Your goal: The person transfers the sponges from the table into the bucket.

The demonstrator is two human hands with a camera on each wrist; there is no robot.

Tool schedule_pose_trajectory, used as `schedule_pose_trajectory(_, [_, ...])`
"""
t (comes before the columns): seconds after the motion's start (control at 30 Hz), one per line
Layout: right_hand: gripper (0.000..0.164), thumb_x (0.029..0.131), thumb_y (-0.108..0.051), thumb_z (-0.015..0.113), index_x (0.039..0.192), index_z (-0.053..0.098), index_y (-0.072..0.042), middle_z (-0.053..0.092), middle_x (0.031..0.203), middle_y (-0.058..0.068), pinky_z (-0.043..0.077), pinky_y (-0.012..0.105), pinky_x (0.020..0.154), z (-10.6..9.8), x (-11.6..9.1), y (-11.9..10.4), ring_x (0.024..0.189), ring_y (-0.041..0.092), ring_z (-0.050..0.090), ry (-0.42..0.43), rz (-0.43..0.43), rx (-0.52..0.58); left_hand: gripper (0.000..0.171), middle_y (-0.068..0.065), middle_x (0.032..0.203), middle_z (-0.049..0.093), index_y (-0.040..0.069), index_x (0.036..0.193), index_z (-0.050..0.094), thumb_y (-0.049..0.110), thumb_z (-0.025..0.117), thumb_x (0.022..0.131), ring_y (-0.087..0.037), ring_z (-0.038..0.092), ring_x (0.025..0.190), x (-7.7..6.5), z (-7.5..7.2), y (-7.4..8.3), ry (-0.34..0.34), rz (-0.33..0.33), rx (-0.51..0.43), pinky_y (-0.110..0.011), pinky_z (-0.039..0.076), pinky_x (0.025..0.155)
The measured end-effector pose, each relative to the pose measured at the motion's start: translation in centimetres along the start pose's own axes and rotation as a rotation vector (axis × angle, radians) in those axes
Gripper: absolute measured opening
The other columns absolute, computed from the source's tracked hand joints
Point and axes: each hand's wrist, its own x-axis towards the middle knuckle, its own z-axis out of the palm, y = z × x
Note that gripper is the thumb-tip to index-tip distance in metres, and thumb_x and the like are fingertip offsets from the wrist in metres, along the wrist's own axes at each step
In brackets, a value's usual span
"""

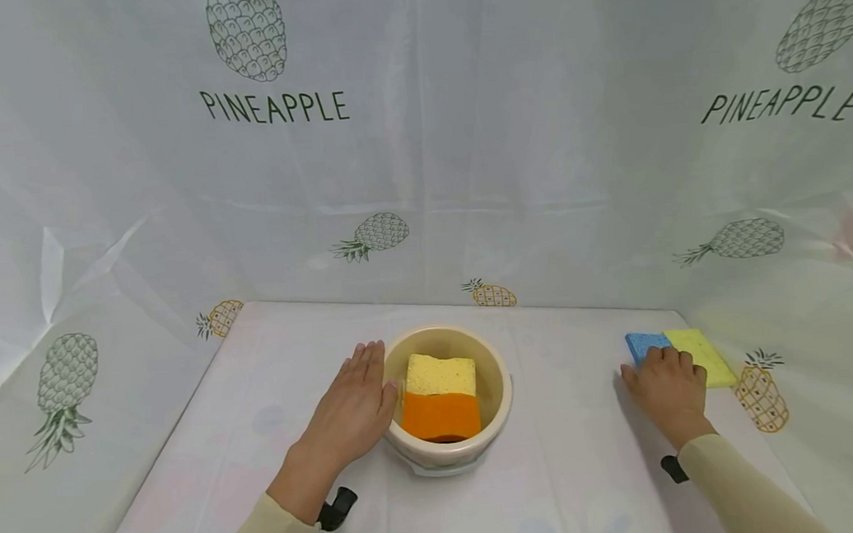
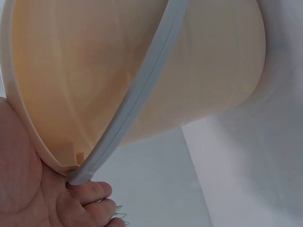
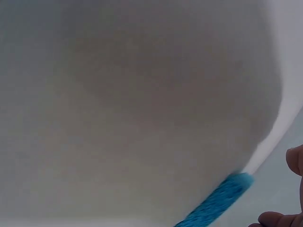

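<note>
A cream bucket [image 1: 505,385] stands at the middle of the table, with a yellow sponge [image 1: 441,374] and an orange sponge [image 1: 440,416] inside. My left hand [image 1: 354,404] rests with extended fingers against the bucket's left rim. In the left wrist view, the palm touches the rim beside the end of the grey handle [image 2: 137,104]. Over at the right, my right hand [image 1: 669,390] is above a blue sponge [image 1: 644,344], thumb and fingers apart. The right wrist view has the blue sponge [image 3: 215,201] just off the fingertips. A yellow-green sponge [image 1: 700,353] lies alongside it.
A pale cloth covers the table [image 1: 573,454]. White sheeting [image 1: 538,168] printed with pineapples hangs behind and at both sides. Both sponges on the right lie near the table's right edge.
</note>
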Motion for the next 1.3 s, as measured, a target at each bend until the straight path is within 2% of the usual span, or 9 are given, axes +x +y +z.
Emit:
schedule_pose_trajectory(0.17, [0.058, 0.101, -0.039, 0.063, 0.096, 0.048, 0.017, 0.051, 0.099, 0.040, 0.041, 0.067, 0.072, 0.4, -0.2, 1.6, 0.096, 0.056, 0.047, -0.051, 0.062, -0.004, 0.070, -0.020, 0.172, 0.029, -0.005, 0.165, 0.024, 0.037, 0.043, 0.112, -0.036, 0.022, 0.162, 0.1, 0.1, 0.0, 0.001, 0.004, 0.005, -0.053, 0.021, 0.132])
schedule_pose_trajectory(0.37, [0.063, 0.101, -0.042, 0.062, 0.098, 0.047, 0.019, 0.050, 0.096, 0.040, 0.040, 0.069, 0.071, 1.0, 0.0, 2.8, 0.095, 0.058, 0.047, -0.061, 0.071, -0.010, 0.070, -0.021, 0.172, 0.029, -0.004, 0.165, 0.024, 0.038, 0.044, 0.112, -0.036, 0.022, 0.162, 0.1, 0.1, 0.0, 0.006, 0.004, 0.012, -0.053, 0.022, 0.131])
schedule_pose_trajectory(0.67, [0.064, 0.103, -0.042, 0.058, 0.099, 0.047, 0.020, 0.051, 0.095, 0.038, 0.040, 0.072, 0.073, 1.0, 0.4, 3.3, 0.095, 0.058, 0.047, -0.120, 0.074, -0.032, 0.070, -0.019, 0.173, 0.028, -0.004, 0.165, 0.025, 0.037, 0.044, 0.112, -0.035, 0.022, 0.162, 0.1, 0.1, 0.0, 0.005, 0.000, -0.003, -0.053, 0.022, 0.132])
schedule_pose_trajectory(0.93, [0.063, 0.103, -0.044, 0.057, 0.093, 0.048, 0.018, 0.052, 0.090, 0.036, 0.042, 0.075, 0.074, 0.8, 0.4, 3.2, 0.094, 0.058, 0.048, -0.143, 0.086, -0.045, 0.070, -0.018, 0.172, 0.028, -0.004, 0.165, 0.026, 0.037, 0.045, 0.112, -0.035, 0.022, 0.162, 0.1, 0.2, -0.1, 0.011, -0.003, -0.013, -0.053, 0.022, 0.132])
schedule_pose_trajectory(1.3, [0.087, 0.105, -0.057, 0.051, 0.112, 0.046, 0.030, 0.050, 0.106, 0.048, 0.038, 0.079, 0.084, 0.5, 0.4, 3.4, 0.106, 0.065, 0.043, -0.243, 0.192, -0.013, 0.069, -0.017, 0.174, 0.026, -0.002, 0.166, 0.023, 0.037, 0.043, 0.112, -0.034, 0.021, 0.163, 0.1, 0.3, -0.1, -0.002, -0.018, -0.016, -0.051, 0.020, 0.132])
